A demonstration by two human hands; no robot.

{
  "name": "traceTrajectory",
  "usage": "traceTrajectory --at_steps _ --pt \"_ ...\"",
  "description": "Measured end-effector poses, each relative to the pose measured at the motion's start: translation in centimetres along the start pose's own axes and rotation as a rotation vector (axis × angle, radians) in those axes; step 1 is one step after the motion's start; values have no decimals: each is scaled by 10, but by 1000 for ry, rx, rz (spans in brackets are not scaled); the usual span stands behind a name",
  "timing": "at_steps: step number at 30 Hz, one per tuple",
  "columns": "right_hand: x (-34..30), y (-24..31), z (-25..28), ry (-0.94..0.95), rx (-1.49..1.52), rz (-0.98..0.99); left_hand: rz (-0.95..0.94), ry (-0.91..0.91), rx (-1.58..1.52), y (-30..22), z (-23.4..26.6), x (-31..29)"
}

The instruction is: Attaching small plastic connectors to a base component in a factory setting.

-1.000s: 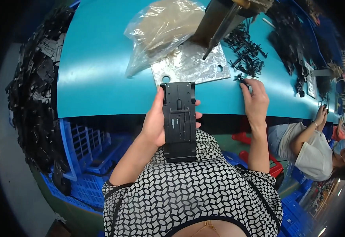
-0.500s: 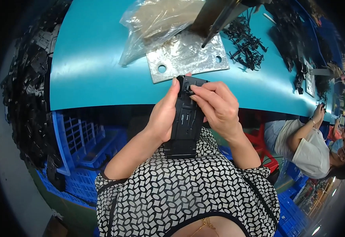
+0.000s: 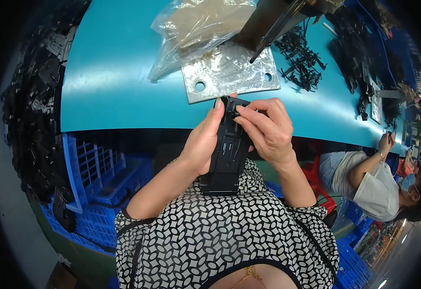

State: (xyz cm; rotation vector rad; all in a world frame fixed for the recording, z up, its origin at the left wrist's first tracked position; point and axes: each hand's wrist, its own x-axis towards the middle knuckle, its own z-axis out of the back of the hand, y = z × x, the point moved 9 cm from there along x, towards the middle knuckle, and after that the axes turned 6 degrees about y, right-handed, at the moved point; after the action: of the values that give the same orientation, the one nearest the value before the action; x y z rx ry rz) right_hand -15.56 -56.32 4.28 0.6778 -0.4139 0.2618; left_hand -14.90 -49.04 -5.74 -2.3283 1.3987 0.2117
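Note:
A long black plastic housing (image 3: 226, 154) stands tilted in front of my torso, its lower end against my patterned top. My left hand (image 3: 202, 139) wraps round its left side, thumb along the upper edge. At the upper part of the housing, my right hand (image 3: 268, 127) pinches with thumb and forefinger; a small dark part seems to be between the fingertips, but I cannot make out its shape. Just beyond the housing's top end lies a metal plate (image 3: 230, 72) with holes, on the turquoise table (image 3: 104, 91).
A clear plastic bag (image 3: 191, 29) overlaps the plate, below a dark metal post (image 3: 268, 24). Thin black plastic parts (image 3: 301, 60) are heaped to the right. Black pieces (image 3: 37, 120) pile up at left beside a blue crate (image 3: 92, 168). A co-worker (image 3: 372, 180) sits at right.
The housing and both hands sit slightly lower in the picture, as the table things shift a little too. My right fingers keep their pinch at the housing's upper part.

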Motion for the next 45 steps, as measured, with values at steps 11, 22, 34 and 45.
traceTrajectory --at_steps 11,22,34,45 --pt "3 3 -3 -23 62 9 -60 -71 133 -9 3 -2" --pt "5 2 -3 -34 133 32 -106 -83 276 -16 4 -3" --pt "14 -23 3 171 393 -181 -20 -118 180 -21 6 -2" --pt "2 -26 -6 280 376 -242 -46 -109 206 -20 7 -4"
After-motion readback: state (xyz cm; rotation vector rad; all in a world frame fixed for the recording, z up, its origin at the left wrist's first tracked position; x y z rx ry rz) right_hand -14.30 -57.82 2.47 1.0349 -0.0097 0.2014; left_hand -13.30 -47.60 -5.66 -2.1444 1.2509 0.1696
